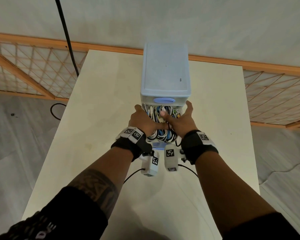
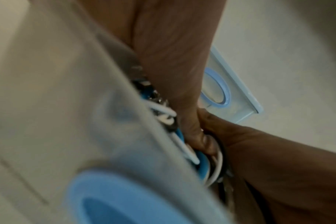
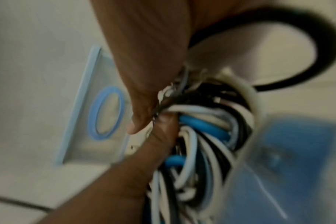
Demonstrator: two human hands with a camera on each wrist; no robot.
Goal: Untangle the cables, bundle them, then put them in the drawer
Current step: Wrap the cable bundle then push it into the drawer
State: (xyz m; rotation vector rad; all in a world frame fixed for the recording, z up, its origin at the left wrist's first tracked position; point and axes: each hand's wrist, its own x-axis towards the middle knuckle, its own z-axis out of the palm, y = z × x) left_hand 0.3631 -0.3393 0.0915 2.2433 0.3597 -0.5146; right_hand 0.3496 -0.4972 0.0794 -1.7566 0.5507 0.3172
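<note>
Left hand (image 1: 143,120), right hand (image 1: 182,118) clasp cables (image 1: 163,136), thumbs on top — press evenly into drawer (image 1: 157,146), tucking stray loops below the rim

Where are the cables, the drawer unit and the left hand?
cables (image 1: 163,135): head view, on the near white and blue loops.
drawer unit (image 1: 165,70): head view, on its flat top.
left hand (image 1: 143,121): head view, on the back of the hand.

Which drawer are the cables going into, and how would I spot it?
On the pale table stands a plastic chest of drawers. Its top drawer is shut; the drawer below is pulled out toward the person, stuffed with white, blue and black cables.
</note>
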